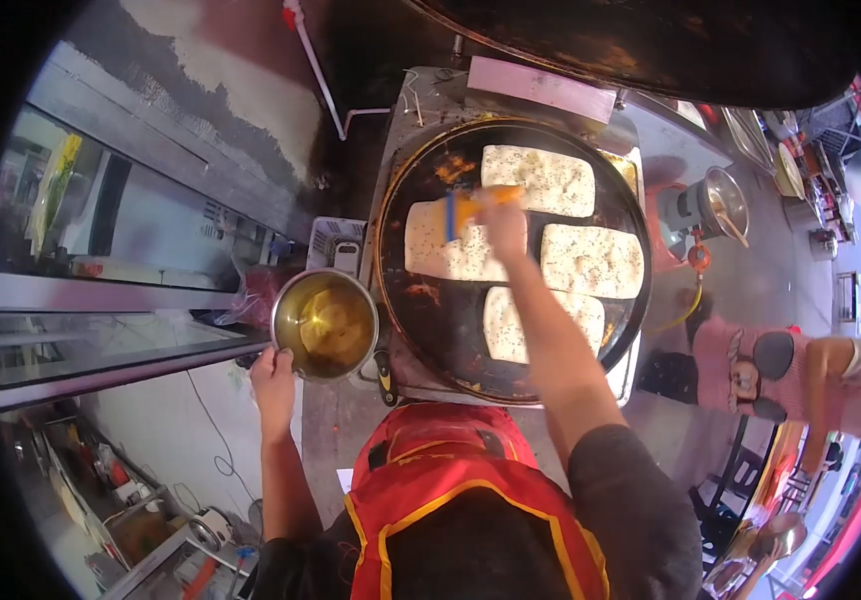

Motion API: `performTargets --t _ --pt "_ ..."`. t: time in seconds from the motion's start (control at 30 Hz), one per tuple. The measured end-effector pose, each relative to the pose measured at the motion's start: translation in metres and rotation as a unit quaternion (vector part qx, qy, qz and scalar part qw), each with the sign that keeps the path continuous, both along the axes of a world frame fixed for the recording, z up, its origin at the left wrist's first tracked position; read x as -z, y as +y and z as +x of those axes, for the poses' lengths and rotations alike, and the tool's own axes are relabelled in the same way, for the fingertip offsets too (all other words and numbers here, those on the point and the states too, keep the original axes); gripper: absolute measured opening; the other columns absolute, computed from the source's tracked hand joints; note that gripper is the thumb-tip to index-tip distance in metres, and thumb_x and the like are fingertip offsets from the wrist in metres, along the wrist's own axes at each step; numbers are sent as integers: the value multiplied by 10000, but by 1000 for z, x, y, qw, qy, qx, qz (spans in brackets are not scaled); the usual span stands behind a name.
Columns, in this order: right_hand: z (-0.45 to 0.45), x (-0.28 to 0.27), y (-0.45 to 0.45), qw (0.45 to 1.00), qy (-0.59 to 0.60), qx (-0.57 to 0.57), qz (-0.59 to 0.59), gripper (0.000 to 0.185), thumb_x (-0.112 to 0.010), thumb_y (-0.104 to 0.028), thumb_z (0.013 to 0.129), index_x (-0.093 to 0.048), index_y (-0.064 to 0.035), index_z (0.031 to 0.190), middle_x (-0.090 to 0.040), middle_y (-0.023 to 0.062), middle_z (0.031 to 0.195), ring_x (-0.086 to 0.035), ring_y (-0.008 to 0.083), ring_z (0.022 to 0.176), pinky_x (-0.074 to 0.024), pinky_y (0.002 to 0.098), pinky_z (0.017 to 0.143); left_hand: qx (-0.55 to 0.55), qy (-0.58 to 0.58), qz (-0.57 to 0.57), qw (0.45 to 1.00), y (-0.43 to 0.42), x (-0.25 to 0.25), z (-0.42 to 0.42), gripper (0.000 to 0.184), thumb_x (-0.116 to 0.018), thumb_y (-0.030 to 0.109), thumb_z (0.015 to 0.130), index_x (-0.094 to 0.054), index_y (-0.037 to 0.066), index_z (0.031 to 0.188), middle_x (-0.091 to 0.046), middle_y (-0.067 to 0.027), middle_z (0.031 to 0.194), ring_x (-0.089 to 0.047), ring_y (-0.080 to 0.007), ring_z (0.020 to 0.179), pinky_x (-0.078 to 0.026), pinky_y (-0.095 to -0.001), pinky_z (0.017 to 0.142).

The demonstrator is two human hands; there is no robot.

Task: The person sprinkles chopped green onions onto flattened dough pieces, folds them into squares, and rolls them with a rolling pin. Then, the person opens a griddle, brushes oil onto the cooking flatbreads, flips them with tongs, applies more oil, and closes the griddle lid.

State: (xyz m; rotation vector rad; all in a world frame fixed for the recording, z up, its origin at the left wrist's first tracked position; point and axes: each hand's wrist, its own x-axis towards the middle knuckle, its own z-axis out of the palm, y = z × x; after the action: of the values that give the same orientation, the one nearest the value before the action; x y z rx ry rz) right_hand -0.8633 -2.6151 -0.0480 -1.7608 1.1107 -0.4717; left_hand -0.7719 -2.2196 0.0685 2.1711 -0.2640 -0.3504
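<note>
Four rectangular flat breads with dark seeds lie on a round dark griddle (431,335). My right hand (500,222) is closed on an orange-handled brush (463,212), whose blue-edged head is over the left bread (451,255). The top bread (541,180) and the right bread (593,262) lie beside it. My forearm partly covers the bottom bread (516,325). Left of the griddle, my left hand (273,368) is closed on the edge of a metal bowl (326,325) holding yellow liquid.
A dark round lid (671,45) hangs over the far side of the griddle. At the right are a metal pot (723,203) and a person in pink (801,375). A white basket (336,240) stands behind the bowl; a glass partition runs along the left.
</note>
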Motion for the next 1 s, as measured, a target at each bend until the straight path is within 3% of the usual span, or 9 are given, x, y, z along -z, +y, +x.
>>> performTargets --t 0.1,0.23,0.3,0.4,0.53,0.7,0.77,0.87,1.0 --pt "-74 8 -64 957 -181 201 103 200 -614 -146 834 -629 49 878 -632 106 727 -615 169 581 -539 305 527 -4 9 -11 1000 1 -6 0 175 -517 125 865 -583 -36 846 -524 -33 667 -422 -115 629 -378 -292 596" --pt "-117 -37 -70 980 -80 167 -74 137 -578 -115 839 -625 5 886 -623 105 718 -600 193 569 -508 308 520 18 -13 7 1000 12 5 8 185 -512 129 869 -578 -43 858 -528 -58 674 -430 -120 648 -388 -285 621" --pt "-82 -19 -57 919 101 72 -373 138 -591 -151 843 -609 -22 887 -630 182 759 -624 326 697 -487 408 628 25 -17 11 999 14 7 12 188 -510 131 870 -574 -46 855 -532 -69 674 -431 -124 651 -392 -283 628" --pt "0 -21 17 923 59 -92 -369 174 -539 -84 834 -616 -38 983 -614 172 921 -608 343 847 -490 425 745 16 -27 1 1000 13 5 13 193 -511 134 870 -567 -49 842 -535 -79 669 -431 -131 647 -393 -284 629" --pt "47 -38 122 847 -4 -315 -428 209 -546 -57 784 -573 -36 990 -557 143 819 -583 334 853 -481 409 752 -19 28 8 999 16 -6 13 200 -513 139 870 -569 -51 847 -543 -84 667 -440 -142 646 -395 -295 630" --pt "-15 -42 123 974 -133 -123 -137 229 -567 -48 796 -583 -40 1024 -578 180 1001 -584 328 934 -479 378 789 -7 -7 1 1000 34 11 22 197 -516 140 869 -569 -44 826 -515 -70 644 -429 -140 625 -383 -308 602" --pt "-66 -16 81 982 -154 76 81 192 -572 -122 857 -609 4 998 -646 87 831 -612 176 731 -494 321 647 -1 -26 -16 1000 34 14 24 195 -520 137 867 -554 -41 794 -487 -60 624 -413 -134 608 -369 -307 580" --pt "-151 1 27 960 -206 188 3 209 -582 -175 908 -622 20 971 -617 58 741 -569 106 635 -467 257 579 1 -37 22 999 36 21 31 204 -527 135 864 -530 -41 759 -453 -64 604 -399 -133 589 -354 -309 557" --pt "-169 -74 -28 968 -124 155 -154 156 -585 -148 905 -618 3 933 -608 70 780 -574 133 667 -473 279 625 16 1 3 1000 29 19 35 205 -530 132 858 -523 -43 753 -449 -78 602 -408 -135 569 -353 -310 537"
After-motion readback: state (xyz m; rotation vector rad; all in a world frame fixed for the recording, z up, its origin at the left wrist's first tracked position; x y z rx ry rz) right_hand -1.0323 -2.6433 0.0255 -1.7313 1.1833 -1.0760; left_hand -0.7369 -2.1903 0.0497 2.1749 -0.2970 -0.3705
